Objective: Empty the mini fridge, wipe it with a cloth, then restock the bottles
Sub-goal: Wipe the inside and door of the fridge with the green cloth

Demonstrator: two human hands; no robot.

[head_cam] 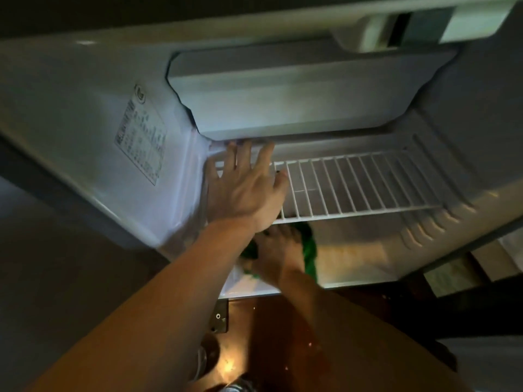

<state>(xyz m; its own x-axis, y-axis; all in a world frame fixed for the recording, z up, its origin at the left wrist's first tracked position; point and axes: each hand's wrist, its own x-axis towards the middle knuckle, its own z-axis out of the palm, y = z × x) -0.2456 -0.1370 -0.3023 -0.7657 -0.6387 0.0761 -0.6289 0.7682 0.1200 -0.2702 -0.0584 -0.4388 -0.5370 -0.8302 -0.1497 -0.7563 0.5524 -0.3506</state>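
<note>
Inside the open mini fridge [85, 108], the left hand [243, 190] lies flat on the left end of the wire shelf [368, 182], its fingers [264, 157] straight, spread wide and holding nothing. Just above those fingers sits the freezer box [297, 89]. Below them, under the shelf, the right hand [278, 256] presses a green cloth [310, 250] on the fridge floor. I cannot tell whether its fingers curl round the cloth.

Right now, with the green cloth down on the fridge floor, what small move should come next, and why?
Probably sweep the green cloth rightward along the fridge floor. The right hand rests on it at the left end, under the wire shelf, and most of the floor stretches to its right. The left hand rests flat on the shelf.
</note>
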